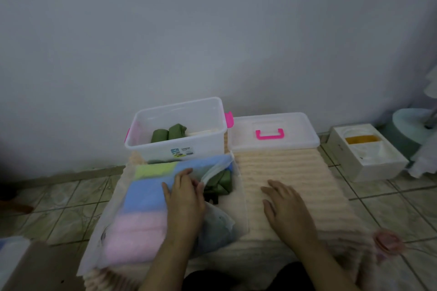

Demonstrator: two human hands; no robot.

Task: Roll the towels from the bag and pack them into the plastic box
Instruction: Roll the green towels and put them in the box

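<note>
Pinching at the zip edge of the frosted plastic zip bag (146, 208), our left hand (184, 198) lies at about 7 o'clock from the middle of the scene, fingertips on the bag's open mouth. Whether the thumb clamps the edge or only rests there we cannot tell for sure. Our right hand (287, 208), at 5 o'clock, lies flat with straight fingers on the cream ribbed mat (295, 172), holding nothing.

Through the bag we see folded pink, blue and yellow-green towels (139, 231). A folded dark green towel (220, 184) pokes out of the mouth, just beside our left fingertips.

Farther off, at 12 o'clock, stands the clear plastic box with pink latches (212, 111), lid off. Two rolled green towels (168, 134) stand in it already, with something pale beside them. Its clear lid with a pink handle (272, 132) lies at 1 o'clock. A white foam block (369, 158) sits at 2 o'clock on the tiled floor (71, 196).

We judge the step in hand to be fetching another towel. Next, the dark green one needs pulling free while the bag is steadied, then spreading on the mat for rolling.
</note>
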